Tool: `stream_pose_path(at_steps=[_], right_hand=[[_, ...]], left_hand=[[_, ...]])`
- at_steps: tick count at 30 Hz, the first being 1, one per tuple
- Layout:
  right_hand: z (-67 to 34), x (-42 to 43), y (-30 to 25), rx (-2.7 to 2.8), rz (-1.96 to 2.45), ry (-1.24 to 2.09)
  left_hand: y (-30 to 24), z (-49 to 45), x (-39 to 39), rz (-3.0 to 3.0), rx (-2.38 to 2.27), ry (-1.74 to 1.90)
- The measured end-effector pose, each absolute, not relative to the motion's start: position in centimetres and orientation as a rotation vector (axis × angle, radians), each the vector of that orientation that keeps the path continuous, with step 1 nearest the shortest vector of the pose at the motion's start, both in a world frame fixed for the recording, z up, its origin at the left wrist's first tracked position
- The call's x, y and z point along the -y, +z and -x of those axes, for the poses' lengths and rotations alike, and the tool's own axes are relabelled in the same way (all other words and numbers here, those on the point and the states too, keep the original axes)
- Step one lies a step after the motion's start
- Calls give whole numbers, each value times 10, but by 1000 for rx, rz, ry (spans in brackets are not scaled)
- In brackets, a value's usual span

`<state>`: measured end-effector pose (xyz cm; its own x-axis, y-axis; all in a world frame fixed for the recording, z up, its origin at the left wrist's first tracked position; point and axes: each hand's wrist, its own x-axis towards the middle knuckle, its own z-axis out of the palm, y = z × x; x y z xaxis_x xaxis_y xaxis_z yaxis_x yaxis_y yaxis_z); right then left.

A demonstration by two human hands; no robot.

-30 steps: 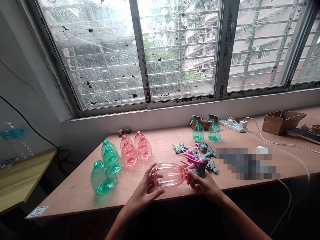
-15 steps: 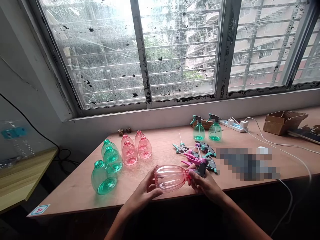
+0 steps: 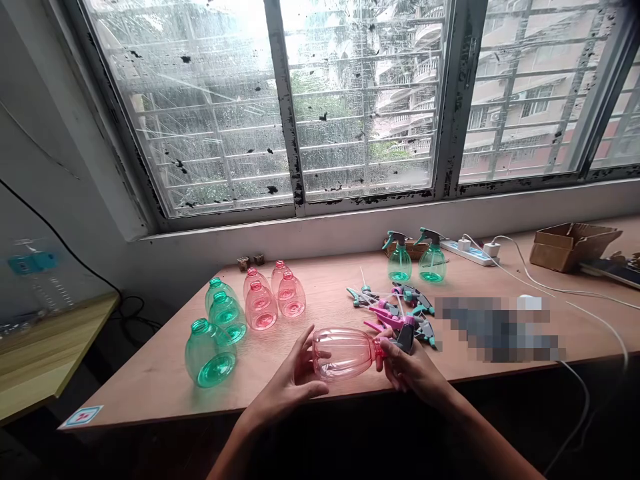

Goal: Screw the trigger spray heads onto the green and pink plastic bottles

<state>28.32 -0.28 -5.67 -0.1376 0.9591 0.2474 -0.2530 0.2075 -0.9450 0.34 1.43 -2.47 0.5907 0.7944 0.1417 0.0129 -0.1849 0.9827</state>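
Note:
A clear pink spray bottle [image 3: 345, 353] lies sideways in the air just above the table's front edge, its base to the left. My right hand [image 3: 407, 363] is closed around its neck and the dark spray head [image 3: 406, 337] there. Cupped loosely around the base is my left hand [image 3: 290, 377], thumb below and fingers behind, partly seen through the plastic. Whether every left fingertip touches cannot be made out. Just behind my right hand lies a pile of loose spray heads [image 3: 395, 310] in pink, green and grey.
Several open pink bottles [image 3: 261, 307] and green bottles [image 3: 210, 357] stand on the left of the wooden table [image 3: 150, 387]. Two green bottles with spray heads [image 3: 431, 263] stand at the back. A power strip [image 3: 465, 252], cables, a cardboard box [image 3: 570, 247] and a blurred patch lie right.
My left hand's fingers have loosened and spread a little around the bottle's base. The right hand keeps its grip at the neck. The whole view has shifted slightly.

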Motion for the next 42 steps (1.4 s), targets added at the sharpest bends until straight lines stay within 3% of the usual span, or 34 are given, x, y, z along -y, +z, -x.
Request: stream_pose_path(at_steps=[42], right_hand=[[-285,5,-48,1163,864,1277]], left_hand=[[-25,-9,-5,-1624,-768,830]])
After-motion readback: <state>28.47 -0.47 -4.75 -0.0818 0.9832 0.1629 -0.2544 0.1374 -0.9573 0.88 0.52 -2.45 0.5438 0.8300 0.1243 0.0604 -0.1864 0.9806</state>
